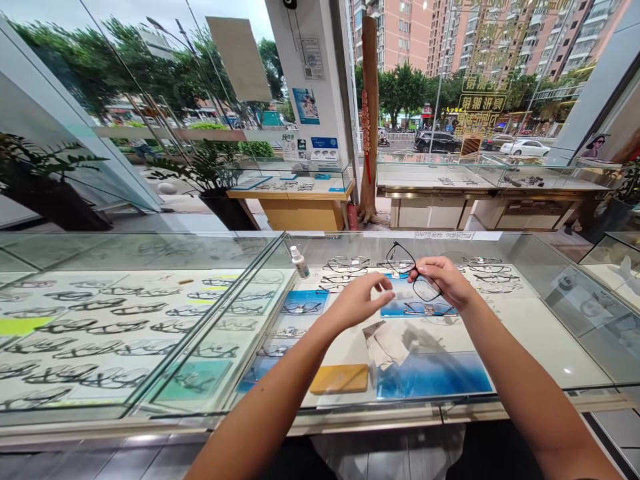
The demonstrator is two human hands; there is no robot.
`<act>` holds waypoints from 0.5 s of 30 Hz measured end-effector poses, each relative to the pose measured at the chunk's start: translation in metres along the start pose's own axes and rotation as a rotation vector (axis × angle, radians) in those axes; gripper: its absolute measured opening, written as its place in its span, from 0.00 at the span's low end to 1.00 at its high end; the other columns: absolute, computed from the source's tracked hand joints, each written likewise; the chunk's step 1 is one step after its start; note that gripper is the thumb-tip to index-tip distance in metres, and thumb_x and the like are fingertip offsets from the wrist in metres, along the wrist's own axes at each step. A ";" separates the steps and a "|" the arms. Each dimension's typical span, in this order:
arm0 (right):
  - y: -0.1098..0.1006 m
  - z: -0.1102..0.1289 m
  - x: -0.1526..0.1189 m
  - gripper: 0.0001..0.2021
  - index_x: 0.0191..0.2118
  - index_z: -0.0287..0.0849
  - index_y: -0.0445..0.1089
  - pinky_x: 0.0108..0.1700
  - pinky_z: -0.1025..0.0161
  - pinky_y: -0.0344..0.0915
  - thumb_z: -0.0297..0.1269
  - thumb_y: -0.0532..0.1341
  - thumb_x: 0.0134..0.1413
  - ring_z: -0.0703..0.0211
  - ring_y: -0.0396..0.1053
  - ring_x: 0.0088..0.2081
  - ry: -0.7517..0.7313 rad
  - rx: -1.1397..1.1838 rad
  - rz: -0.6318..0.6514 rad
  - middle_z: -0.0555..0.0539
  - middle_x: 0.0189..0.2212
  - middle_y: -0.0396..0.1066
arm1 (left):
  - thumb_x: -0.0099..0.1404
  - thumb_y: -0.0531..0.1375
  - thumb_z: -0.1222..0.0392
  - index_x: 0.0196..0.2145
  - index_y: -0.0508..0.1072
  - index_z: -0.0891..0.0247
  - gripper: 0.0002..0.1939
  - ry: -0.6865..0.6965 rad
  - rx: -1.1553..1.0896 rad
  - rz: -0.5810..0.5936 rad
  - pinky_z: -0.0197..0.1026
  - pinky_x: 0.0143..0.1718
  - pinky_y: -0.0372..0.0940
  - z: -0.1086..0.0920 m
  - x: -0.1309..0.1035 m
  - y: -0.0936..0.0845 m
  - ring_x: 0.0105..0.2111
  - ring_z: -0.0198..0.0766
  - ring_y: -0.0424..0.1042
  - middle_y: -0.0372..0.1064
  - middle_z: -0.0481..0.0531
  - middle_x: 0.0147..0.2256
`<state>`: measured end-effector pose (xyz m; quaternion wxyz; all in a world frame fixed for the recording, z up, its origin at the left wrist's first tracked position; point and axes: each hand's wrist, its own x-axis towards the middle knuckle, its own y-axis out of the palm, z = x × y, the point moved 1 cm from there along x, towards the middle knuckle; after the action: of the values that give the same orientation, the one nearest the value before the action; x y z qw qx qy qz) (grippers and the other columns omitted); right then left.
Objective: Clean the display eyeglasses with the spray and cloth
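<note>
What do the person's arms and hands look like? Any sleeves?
The left hand and right hand are bare: no gloves, and I see no rings or watch. No sleeves show on the left forearm or right forearm. The left one has a tiny spot.

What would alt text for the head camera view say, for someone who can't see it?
A person's right hand holds dark-framed eyeglasses above a glass display case, the left hand, empty, close by. A crumpled cloth, a yellow case and a white bottle rest on top; rows of other frames lie beneath the glass. Trees and buildings show outside.
</note>
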<state>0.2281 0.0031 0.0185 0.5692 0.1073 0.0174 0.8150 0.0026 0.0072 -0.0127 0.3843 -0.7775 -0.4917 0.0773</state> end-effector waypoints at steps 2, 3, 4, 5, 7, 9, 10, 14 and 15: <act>-0.002 -0.001 0.001 0.14 0.24 0.44 0.80 0.47 0.56 0.65 0.50 0.75 0.43 0.56 0.72 0.35 -0.003 -0.032 0.023 0.47 0.26 0.78 | 0.67 0.65 0.48 0.49 0.75 0.59 0.17 0.067 0.030 -0.298 0.49 0.51 0.67 0.000 0.000 -0.003 0.49 0.50 0.74 0.76 0.59 0.49; -0.002 -0.002 0.001 0.14 0.24 0.44 0.80 0.47 0.56 0.65 0.50 0.75 0.45 0.56 0.72 0.35 -0.007 -0.057 0.038 0.47 0.27 0.78 | 0.66 0.67 0.46 0.54 0.73 0.59 0.24 0.126 0.048 -0.407 0.51 0.53 0.67 0.000 0.000 -0.004 0.53 0.52 0.73 0.75 0.61 0.54; -0.003 -0.003 0.002 0.14 0.25 0.43 0.80 0.48 0.56 0.65 0.50 0.74 0.46 0.56 0.72 0.35 -0.012 -0.084 0.055 0.47 0.27 0.78 | 0.65 0.68 0.45 0.59 0.70 0.59 0.30 0.195 0.072 -0.479 0.53 0.56 0.67 0.000 0.000 -0.004 0.57 0.53 0.71 0.72 0.63 0.58; -0.004 -0.004 0.003 0.14 0.25 0.43 0.80 0.48 0.56 0.65 0.50 0.74 0.47 0.55 0.72 0.35 -0.016 -0.108 0.073 0.47 0.27 0.78 | 0.64 0.69 0.44 0.63 0.66 0.58 0.35 0.268 0.104 -0.519 0.55 0.58 0.66 0.000 -0.001 -0.005 0.60 0.54 0.69 0.70 0.63 0.61; -0.006 -0.007 0.004 0.14 0.25 0.43 0.79 0.48 0.56 0.65 0.49 0.73 0.48 0.55 0.72 0.35 -0.016 -0.141 0.113 0.47 0.27 0.78 | 0.63 0.70 0.43 0.68 0.61 0.57 0.42 0.397 0.184 -0.537 0.57 0.62 0.65 -0.001 -0.001 -0.005 0.63 0.55 0.67 0.67 0.64 0.64; -0.007 -0.009 0.005 0.14 0.25 0.42 0.79 0.47 0.56 0.66 0.49 0.73 0.48 0.56 0.72 0.34 -0.010 -0.148 0.150 0.47 0.27 0.78 | 0.64 0.70 0.43 0.70 0.59 0.55 0.43 0.476 0.249 -0.529 0.59 0.63 0.65 -0.001 -0.002 -0.004 0.62 0.54 0.68 0.67 0.64 0.65; -0.007 -0.010 0.006 0.14 0.25 0.42 0.78 0.47 0.56 0.66 0.48 0.74 0.48 0.56 0.73 0.34 -0.007 -0.145 0.163 0.47 0.27 0.78 | 0.65 0.70 0.43 0.70 0.59 0.55 0.43 0.497 0.269 -0.527 0.59 0.63 0.65 -0.001 -0.002 -0.003 0.61 0.54 0.69 0.69 0.63 0.64; -0.008 -0.011 0.006 0.16 0.25 0.41 0.78 0.46 0.56 0.67 0.49 0.74 0.48 0.56 0.74 0.33 0.000 -0.134 0.203 0.47 0.27 0.78 | 0.67 0.69 0.46 0.66 0.65 0.56 0.35 0.506 0.291 -0.523 0.57 0.58 0.69 0.000 -0.002 -0.002 0.55 0.52 0.73 0.75 0.61 0.57; -0.008 -0.011 0.006 0.16 0.25 0.41 0.78 0.46 0.56 0.67 0.49 0.74 0.48 0.55 0.74 0.33 0.001 -0.137 0.210 0.46 0.27 0.78 | 0.67 0.69 0.47 0.65 0.66 0.56 0.33 0.501 0.289 -0.526 0.56 0.57 0.69 0.000 -0.002 -0.002 0.54 0.51 0.74 0.76 0.60 0.56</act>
<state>0.2310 0.0125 0.0078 0.4865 0.0692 -0.0495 0.8695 0.0004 0.0062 -0.0115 0.6048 -0.5575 -0.5492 -0.1476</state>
